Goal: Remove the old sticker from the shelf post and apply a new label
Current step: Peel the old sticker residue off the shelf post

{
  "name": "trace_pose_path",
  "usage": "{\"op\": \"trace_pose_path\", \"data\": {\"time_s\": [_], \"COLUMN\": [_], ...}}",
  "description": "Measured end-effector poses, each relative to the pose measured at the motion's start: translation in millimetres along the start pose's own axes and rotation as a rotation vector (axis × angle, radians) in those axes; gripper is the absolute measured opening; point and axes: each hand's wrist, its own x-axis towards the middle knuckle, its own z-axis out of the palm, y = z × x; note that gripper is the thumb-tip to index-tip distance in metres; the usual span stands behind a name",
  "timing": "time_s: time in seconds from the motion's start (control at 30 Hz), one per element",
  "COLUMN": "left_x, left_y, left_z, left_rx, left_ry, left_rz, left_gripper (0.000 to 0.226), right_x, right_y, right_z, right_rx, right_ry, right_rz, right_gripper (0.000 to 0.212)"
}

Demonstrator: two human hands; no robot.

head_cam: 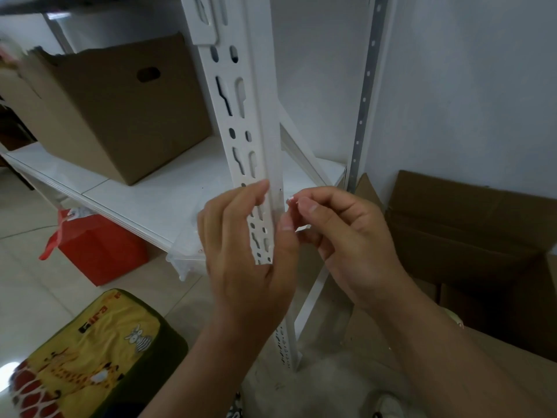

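A white shelf (168,191) carries a brown cardboard box (114,107) over pale floor tiles (27,267) (white wall behind). The slotted white shelf post (241,116) stands nearly upright, long axis vertical. The left hand (244,245) curls around it, while the right hand (346,233) fingers (304,203) pinch a tiny pale sticker scrap (291,200) just beside the post.

I find no readable text anywhere. Yellow cushion (90,354) carries small dark patch with reddish marks near top, too blurred for me to make out; cartoon animals printed beside it. Cardboard boxes (114,107), shelf post (241,116): no print visible.
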Motion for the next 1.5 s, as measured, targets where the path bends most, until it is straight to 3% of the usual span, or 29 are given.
{"op": "trace_pose_path", "data": {"time_s": [0.3,0.47,0.63,0.9,1.1,1.27,1.33,1.4,1.5], "left_x": [7,9,8,13,13,11,10,12,17], "left_y": [0,5,13,19,15,13,15,15,4], "left_z": [-2,-7,-10,-16,-17,-16,-14,-13,-15], "left_rx": [-0.116,-0.284,-0.383,-0.451,-0.513,-0.480,-0.424,-0.415,-0.383], "left_ry": [-0.127,-0.128,-0.096,-0.187,-0.236,-0.221,-0.199,-0.157,-0.071], "left_rz": [0.086,-0.073,-0.251,-0.278,-0.320,-0.299,-0.284,-0.354,-0.505], "left_gripper": [0.014,0.009,0.009,0.013,0.012,0.019,0.022,0.029,0.042], "right_x": [-1,-1,0,0,1,0,0,1,6], "right_y": [2,3,1,4,5,9,10,10,11], "right_z": [-5,-4,-2,-1,-2,-1,0,2,2], "right_rx": [0.234,0.335,0.334,0.264,0.261,0.173,0.149,0.123,0.020], "right_ry": [-0.105,-0.129,-0.117,-0.142,-0.153,-0.248,-0.278,-0.209,0.084], "right_rz": [0.052,0.107,0.094,0.080,0.128,0.166,0.157,0.129,0.089], "right_gripper": [0.023,0.027,0.028,0.036,0.026,0.046,0.044,0.039,0.032]}}
